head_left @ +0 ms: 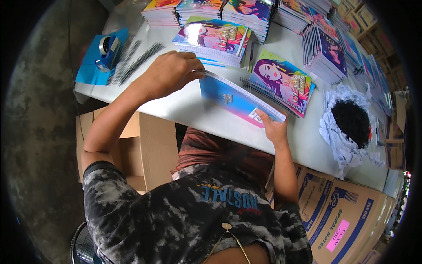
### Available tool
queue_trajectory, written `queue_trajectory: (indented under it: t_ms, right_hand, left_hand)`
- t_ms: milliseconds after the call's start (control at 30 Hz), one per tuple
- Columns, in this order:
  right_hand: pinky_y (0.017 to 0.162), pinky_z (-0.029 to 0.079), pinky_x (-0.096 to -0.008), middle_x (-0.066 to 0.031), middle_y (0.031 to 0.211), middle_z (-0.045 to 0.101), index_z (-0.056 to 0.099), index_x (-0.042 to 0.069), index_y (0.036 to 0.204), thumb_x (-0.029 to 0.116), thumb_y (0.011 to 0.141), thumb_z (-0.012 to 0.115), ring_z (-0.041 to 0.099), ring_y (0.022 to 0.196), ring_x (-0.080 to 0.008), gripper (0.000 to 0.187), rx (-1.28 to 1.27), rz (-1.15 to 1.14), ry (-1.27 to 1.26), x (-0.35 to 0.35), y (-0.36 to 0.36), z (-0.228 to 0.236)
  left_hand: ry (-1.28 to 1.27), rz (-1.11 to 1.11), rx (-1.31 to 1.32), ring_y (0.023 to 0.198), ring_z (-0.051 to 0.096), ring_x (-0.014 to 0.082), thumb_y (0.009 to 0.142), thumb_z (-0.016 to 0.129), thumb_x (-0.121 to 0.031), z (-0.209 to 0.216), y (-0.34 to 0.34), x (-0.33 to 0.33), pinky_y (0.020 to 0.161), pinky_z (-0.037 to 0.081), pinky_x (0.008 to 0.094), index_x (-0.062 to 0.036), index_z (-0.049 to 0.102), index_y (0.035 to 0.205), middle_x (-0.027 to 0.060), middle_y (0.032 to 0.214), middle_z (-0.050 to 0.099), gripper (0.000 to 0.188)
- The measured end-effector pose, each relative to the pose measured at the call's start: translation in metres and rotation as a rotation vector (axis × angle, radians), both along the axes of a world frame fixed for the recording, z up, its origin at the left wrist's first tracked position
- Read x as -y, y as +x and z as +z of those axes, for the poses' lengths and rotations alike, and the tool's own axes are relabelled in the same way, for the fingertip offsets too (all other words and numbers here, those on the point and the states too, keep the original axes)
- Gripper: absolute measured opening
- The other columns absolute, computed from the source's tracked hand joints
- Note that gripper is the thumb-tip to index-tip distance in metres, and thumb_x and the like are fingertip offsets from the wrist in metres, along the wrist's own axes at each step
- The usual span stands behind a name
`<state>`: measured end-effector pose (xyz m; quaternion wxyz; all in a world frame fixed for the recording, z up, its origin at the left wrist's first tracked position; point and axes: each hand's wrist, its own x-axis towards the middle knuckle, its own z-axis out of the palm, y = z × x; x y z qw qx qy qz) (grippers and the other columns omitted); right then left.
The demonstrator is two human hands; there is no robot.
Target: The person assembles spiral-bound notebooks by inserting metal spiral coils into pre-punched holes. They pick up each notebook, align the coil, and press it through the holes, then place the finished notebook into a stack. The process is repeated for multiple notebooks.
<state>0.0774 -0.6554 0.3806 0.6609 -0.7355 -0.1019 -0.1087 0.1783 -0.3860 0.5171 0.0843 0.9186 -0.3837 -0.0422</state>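
Observation:
A thin notebook [228,97] with a blue-and-pink cover is held tilted above the table's front edge, its white page edges facing up. My right hand [274,127] grips its right end, thumb on the cover by a white label. At its left end, the fingers of my left hand [176,72] are pinched on the corner; exactly what lies between the fingertips is hidden. Just beyond it, a stack of notebooks [211,37] with illustrated covers has a slim stick-like tool [242,42] on top. To the right lie spiral notebooks [281,79] with a dark coil along the near edge.
Loose black coils [140,61] lie at the left, beside a blue tape dispenser [107,53] on a blue sheet. Notebook stacks [325,53] line the table's back and right. A black tangled bundle [351,123] sits in crumpled paper. Cardboard boxes [151,145] stand below the table.

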Motion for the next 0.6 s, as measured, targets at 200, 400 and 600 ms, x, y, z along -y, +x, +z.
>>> queue_trajectory:
  t_ms: [200, 400, 600]
  right_hand:
    - [0.058, 0.047, -0.0232, -0.0102, 0.076, 0.066, 0.064, -0.003, 0.1, 0.001, 0.08, 0.062, 0.058, 0.064, -0.009, 0.02, 0.149, -0.039, -0.151, -0.006, -0.001, 0.008]
    - [0.058, 0.045, -0.0221, -0.0079, 0.074, 0.065, 0.064, -0.003, 0.1, -0.001, 0.079, 0.062, 0.058, 0.063, -0.0086, 0.021, 0.14, 0.021, -0.094, -0.001, -0.001, 0.007]
    - [0.056, 0.044, -0.0214, -0.0064, 0.073, 0.065, 0.064, -0.005, 0.095, 0.001, 0.078, 0.065, 0.056, 0.06, -0.0074, 0.018, 0.225, -0.038, -0.046, -0.012, -0.003, 0.011]
  left_hand:
    - [-0.156, -0.158, 0.18, 0.081, 0.058, 0.0288, 0.08, 0.061, -0.014, -0.008, 0.007, -0.006, 0.073, 0.046, 0.0388, -0.004, 0.06, 0.1, 0.0099, 0.086, 0.062, 0.022]
    - [-0.125, -0.124, 0.185, 0.079, 0.058, 0.0297, 0.081, 0.06, -0.01, 0.003, 0.002, 0.004, 0.07, 0.047, 0.0369, -0.002, 0.057, 0.097, 0.0121, 0.084, 0.061, 0.019]
    - [-0.169, -0.074, -0.212, 0.08, 0.06, 0.0239, 0.083, 0.057, -0.007, 0.004, 0.013, -0.001, 0.069, 0.048, 0.0323, -0.0005, 0.056, 0.097, 0.0114, 0.089, 0.06, 0.015]
